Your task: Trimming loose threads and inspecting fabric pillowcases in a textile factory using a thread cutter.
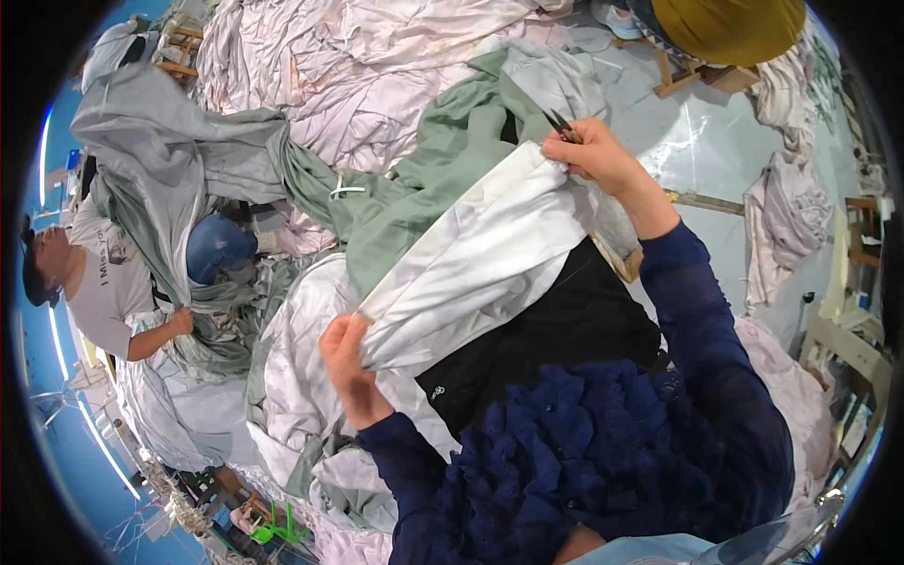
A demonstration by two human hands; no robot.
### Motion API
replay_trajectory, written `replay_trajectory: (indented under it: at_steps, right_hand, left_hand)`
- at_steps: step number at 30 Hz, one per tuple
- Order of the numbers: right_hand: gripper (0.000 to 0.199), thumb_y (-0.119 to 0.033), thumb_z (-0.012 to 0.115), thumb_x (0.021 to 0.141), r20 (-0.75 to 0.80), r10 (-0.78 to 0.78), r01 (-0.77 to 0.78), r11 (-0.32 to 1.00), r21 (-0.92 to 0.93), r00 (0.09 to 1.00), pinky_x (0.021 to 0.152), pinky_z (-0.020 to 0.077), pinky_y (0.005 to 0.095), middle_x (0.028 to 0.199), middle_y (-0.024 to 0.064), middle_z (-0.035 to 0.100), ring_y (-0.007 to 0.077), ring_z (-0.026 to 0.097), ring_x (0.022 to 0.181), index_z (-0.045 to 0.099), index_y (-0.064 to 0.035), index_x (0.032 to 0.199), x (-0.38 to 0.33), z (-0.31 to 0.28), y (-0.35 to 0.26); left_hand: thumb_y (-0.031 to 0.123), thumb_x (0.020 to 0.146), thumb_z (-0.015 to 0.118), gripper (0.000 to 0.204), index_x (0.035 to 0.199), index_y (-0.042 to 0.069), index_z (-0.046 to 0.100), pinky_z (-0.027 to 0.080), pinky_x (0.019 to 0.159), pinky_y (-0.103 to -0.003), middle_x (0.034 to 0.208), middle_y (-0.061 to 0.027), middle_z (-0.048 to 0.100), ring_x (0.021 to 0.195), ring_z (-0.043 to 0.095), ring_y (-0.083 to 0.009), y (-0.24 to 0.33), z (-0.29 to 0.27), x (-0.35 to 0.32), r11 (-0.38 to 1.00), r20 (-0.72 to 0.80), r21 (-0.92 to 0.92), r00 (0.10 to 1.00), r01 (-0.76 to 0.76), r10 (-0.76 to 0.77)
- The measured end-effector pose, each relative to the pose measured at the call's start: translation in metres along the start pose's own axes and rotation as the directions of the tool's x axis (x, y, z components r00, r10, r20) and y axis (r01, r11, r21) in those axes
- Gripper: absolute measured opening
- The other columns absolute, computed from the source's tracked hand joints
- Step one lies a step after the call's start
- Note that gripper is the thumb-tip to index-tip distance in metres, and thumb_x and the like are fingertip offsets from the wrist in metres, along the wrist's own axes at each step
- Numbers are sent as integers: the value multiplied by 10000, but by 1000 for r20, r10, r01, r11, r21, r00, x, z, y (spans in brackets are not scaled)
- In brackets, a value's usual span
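A wide piece of cloth, white on one face and sage green on the other, is stretched slantwise between my hands above my lap. My left hand pinches the lower left end of its folded edge. At the upper right end, my right hand grips the same edge between thumb and fingers. Black thread snips also sit in my right hand, their points sticking out past the fingers toward the upper left. Black fabric covers my lap under the cloth.
Pale pink-white cloth lies heaped ahead. At left, a person handles grey-green cloth. A low wooden stool with a mustard covering stands at far right. More pale cloth trails along the right.
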State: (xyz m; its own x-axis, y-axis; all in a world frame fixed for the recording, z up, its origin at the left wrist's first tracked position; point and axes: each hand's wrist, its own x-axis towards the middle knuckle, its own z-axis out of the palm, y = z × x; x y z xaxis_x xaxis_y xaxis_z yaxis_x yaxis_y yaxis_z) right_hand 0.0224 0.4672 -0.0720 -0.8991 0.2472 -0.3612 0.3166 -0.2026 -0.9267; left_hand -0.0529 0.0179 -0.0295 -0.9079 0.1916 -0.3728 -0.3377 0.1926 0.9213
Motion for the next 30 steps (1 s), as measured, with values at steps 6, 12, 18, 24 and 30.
replay_trajectory:
  at_steps: [6, 12, 18, 24, 30]
  right_hand:
    - [145, -185, 689, 886, 112, -56, 51, 998, 45, 992, 476, 274, 191, 631, -87, 490, 1, 395, 537, 656, -60, 821, -30, 29, -30]
    - [138, -187, 693, 888, 44, -125, 125, 992, 8, 991, 487, 285, 192, 639, -91, 500, 6, 412, 550, 662, -64, 834, -35, 38, -23]
    - [133, -190, 703, 888, 69, -171, 167, 985, 52, 983, 472, 281, 188, 650, -88, 513, 5, 412, 534, 665, -68, 851, -39, 40, -37]
    - [120, -172, 690, 895, 26, -139, 137, 988, 76, 990, 478, 296, 186, 689, -82, 528, 7, 419, 543, 658, -59, 923, -37, 28, -29]
    - [293, -162, 670, 890, -13, -541, 483, 762, -432, 841, 651, 401, 210, 916, 3, 564, 84, 498, 724, 609, -29, 1144, -46, 32, -39]
  left_hand:
    - [102, 873, 630, 115, 832, -5, 641, 426, 652, -252, 722, -18, 618, 677, 547, -95, 24, -13, -15, 854, 44, 520, 999, -15, -9]
    - [201, 806, 725, 401, 1138, 10, 605, 443, 909, -401, 1131, -187, 614, 1040, 565, -364, 54, 111, 13, 538, 391, 556, 770, -634, 503]
    - [219, 845, 709, 387, 1121, -35, 612, 459, 844, -356, 1036, -143, 631, 957, 585, -261, 53, 208, 57, 754, 512, 155, 704, -638, 491]
    - [190, 867, 687, 220, 849, -29, 684, 345, 531, -219, 700, 54, 567, 618, 458, -25, 69, 217, 61, 996, 646, 12, 761, -92, 63]
    - [172, 877, 676, 197, 785, -2, 683, 316, 504, -204, 685, 66, 565, 588, 439, -7, 61, 215, 64, 998, 615, -40, 788, 49, -14]
